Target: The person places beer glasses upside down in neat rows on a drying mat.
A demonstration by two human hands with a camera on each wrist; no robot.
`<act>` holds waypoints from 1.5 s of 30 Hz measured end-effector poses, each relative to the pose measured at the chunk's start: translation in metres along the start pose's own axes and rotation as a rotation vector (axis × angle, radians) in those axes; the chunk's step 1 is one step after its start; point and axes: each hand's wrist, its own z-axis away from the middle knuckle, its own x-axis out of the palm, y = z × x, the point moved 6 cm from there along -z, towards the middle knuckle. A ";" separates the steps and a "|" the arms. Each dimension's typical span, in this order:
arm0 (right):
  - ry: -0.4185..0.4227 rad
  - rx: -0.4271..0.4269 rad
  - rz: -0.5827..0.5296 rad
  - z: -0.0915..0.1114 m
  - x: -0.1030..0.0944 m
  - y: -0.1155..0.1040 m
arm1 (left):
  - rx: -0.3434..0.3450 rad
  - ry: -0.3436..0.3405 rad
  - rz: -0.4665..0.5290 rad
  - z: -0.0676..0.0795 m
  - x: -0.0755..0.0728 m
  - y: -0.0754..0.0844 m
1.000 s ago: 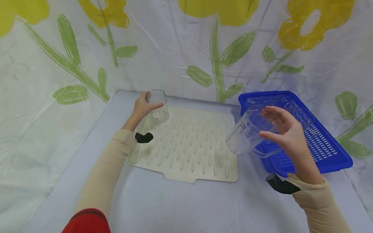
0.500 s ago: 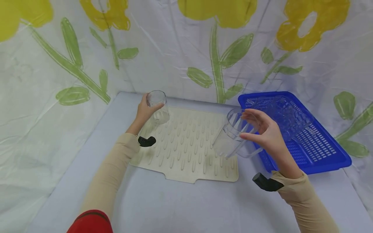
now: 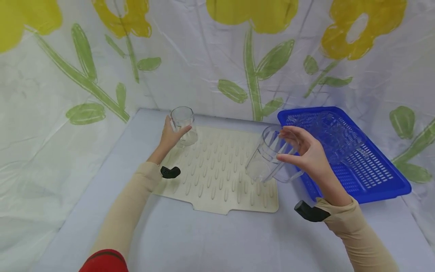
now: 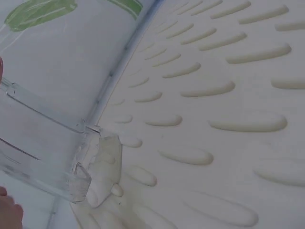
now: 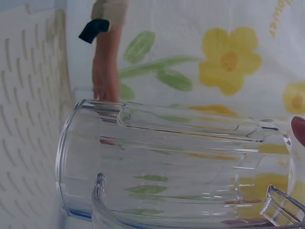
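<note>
A clear drinking glass (image 3: 187,138) stands upright on the far left corner of the cream ribbed mat (image 3: 210,204). My left hand (image 3: 170,136) is around its near left side, thumb in front and fingers beside it, loosely spread. In the left wrist view a bit of thumb (image 4: 9,210) shows apart from the glass (image 4: 43,138). My right hand (image 3: 307,155) grips a clear glass mug (image 3: 261,160) near its rim. The mug is tilted over the mat's right edge, base toward the mat, its handle (image 3: 292,177) toward the lower right.
A blue perforated basket (image 3: 377,185) stands at the right, with clear glassware (image 3: 333,136) inside; how many pieces is hard to tell. Behind the table (image 3: 210,241) hangs a white sheet (image 3: 190,64) with a flower print.
My right hand has carried the mug leftward from near the basket to the mat's right edge. My left hand has slid slightly back and down; its glass has stayed in place.
</note>
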 end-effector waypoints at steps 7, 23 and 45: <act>-0.007 0.016 0.000 0.000 -0.001 0.000 | 0.336 0.318 -0.080 0.029 -0.003 0.050; 0.013 0.010 -0.031 -0.002 -0.001 0.000 | 0.520 -0.441 0.333 0.122 0.123 0.133; 0.013 -0.016 -0.143 0.000 0.004 0.008 | 0.406 -0.429 0.347 0.148 0.127 0.146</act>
